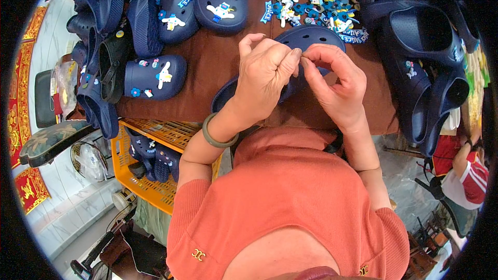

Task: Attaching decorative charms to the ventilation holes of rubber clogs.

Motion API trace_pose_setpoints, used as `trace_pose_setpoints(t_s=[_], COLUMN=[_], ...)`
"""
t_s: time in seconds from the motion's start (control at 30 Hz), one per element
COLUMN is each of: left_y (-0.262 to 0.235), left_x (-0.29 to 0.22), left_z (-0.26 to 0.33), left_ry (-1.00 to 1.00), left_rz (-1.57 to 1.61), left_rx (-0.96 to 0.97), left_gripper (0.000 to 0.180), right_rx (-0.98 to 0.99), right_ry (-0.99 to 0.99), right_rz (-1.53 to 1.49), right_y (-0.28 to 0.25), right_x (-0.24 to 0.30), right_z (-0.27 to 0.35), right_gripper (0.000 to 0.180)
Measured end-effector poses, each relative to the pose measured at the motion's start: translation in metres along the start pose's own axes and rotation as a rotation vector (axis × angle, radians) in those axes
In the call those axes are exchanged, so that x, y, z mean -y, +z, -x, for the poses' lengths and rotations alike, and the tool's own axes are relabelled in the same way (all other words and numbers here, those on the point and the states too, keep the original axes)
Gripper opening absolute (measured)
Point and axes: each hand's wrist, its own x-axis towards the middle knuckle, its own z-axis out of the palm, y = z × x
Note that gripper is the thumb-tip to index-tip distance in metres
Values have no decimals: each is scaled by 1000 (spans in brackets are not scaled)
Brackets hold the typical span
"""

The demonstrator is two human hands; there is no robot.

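Both hands meet over a brown-covered table, fingertips almost touching. My left hand [265, 75], wearing a bangle on its wrist, is pinched closed. Thumb and forefinger of my right hand [338, 80] also press together against the left fingertips. Whatever sits between them is too small or hidden to make out. Just beneath lies a navy clog [314, 31] with round holes in its toe, partly covered by the hands. Behind my left wrist shows part of another navy clog [222, 98]. Beyond the hands spreads a pile of blue, white and yellow shoe charms [328, 11].
Decorated clogs [168, 85] crowd the table's left side, and more navy clogs [421, 26] are heaped at the right. A yellow plastic crate [155, 192] holding clogs stands below the table at left. Another person's sleeve [474, 181] appears at far right.
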Motion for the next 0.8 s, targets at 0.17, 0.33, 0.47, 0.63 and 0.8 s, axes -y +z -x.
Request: trace_pose_setpoints(t_s=[0.17,0.33,0.47,0.63,0.8], left_y=[1,6,5,3,3], left_x=[-1,1,0,1,-7], left_z=[-1,1,1,0,2], left_ry=[53,116,104,117,120], left_rz=[-70,-127,-120,-132,-106], left_rx=[-28,-85,-75,-58,-20], left_gripper=[19,15,16,15,20], right_rx=[-7,-4,-3,1,-110], right_ry=[-26,-77,-99,-65,121], right_rz=[36,99,119,104,104], right_y=[1,2,3,4,-3], right_x=[1,2,2,-2,-20], right_z=[0,-2,-3,-2,-7], right_gripper=[15,16,16,15,12])
